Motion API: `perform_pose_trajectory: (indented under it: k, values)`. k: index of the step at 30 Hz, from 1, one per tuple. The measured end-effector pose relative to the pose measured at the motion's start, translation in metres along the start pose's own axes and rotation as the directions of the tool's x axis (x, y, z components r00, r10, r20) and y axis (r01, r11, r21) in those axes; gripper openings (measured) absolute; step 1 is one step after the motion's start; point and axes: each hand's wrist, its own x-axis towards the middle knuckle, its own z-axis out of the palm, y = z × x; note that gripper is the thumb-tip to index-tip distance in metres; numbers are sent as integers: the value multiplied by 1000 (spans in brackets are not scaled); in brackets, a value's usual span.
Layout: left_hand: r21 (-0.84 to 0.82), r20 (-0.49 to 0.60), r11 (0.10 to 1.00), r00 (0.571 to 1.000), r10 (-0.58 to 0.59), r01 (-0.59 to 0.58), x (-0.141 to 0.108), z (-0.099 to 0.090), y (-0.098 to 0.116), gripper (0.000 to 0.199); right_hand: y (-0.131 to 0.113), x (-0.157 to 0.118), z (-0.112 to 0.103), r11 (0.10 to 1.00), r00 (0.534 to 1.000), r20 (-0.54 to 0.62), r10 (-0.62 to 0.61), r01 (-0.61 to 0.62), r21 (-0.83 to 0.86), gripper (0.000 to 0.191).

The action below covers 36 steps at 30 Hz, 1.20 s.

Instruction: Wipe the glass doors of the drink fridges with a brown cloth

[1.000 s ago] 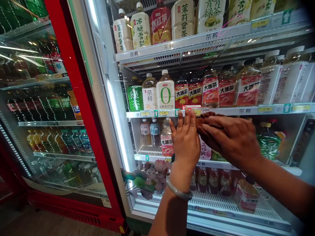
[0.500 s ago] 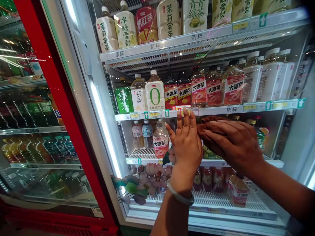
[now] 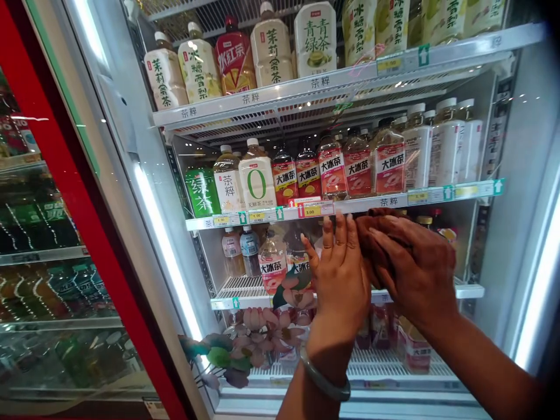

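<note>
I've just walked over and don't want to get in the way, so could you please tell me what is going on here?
A person is at a drinks fridge. The right hand has a bunched brown cloth under its fingers, apparently against the glass. The left hand, with a bangle on its wrist, is open beside the cloth, palm towards the fridge. Bottles stand on the shelves behind; neither hand holds one.

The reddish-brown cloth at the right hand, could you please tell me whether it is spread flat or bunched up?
Bunched up: the reddish-brown cloth shows raised, overlapping folds beside and beneath the right hand.
</note>
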Motion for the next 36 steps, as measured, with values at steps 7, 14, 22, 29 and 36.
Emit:
perform_pose_trajectory:
  k: [7, 14, 22, 29, 36]
  values:
    - [50, -8, 998, 999, 45, -44, -7, 18, 16, 84, 3, 25, 7, 962, 947, -170, 273, -269, 48, 56]
    - [104, -8, 994, 1000, 27, -26, -4, 15, 24, 85, 17, -5, -17, 961, 958, 255, 134, -189, 204, 76]
    - [126, 66, 985, 992, 107, -114, -3, 10, 30, 79, 49, -15, -23, 957, 955, 294, 48, -129, 261, 76]
    - [127, 102, 985, 989, 104, -117, -5, 3, 32, 77, 51, -13, -21, 954, 962, -15, 274, -270, 127, 80]
    - [156, 126, 982, 988, 92, -111, 9, 17, 44, 83, 72, -9, -18, 925, 922, -97, 376, -367, 97, 81]
